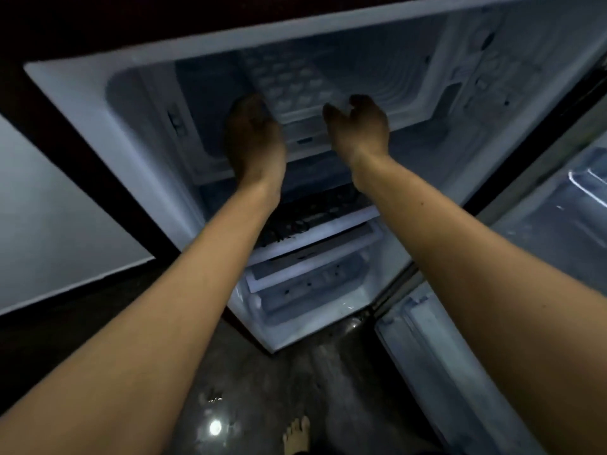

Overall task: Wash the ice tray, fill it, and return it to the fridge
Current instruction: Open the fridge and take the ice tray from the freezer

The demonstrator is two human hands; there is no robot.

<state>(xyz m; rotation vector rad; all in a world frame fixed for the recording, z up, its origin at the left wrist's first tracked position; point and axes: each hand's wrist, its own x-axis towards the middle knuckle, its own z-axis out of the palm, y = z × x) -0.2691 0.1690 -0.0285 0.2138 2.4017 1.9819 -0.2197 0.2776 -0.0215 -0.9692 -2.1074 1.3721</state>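
A pale ice tray point(289, 83) with rows of small cells lies inside the open freezer compartment point(410, 77) at the top of the fridge. My left hand point(254, 139) reaches in and touches the tray's near left corner; its fingertips are hidden against the tray. My right hand point(358, 126) is just right of the tray's near end, fingers curled and apart, with nothing visibly in it. The light is dim and the picture blurred.
Below the freezer, white shelves and drawers point(312, 257) of the lower fridge compartment stand exposed. The open fridge door point(542, 224) with its racks hangs at the right. A grey wall point(49, 208) is at the left. A bare foot point(297, 435) stands on the wet dark floor.
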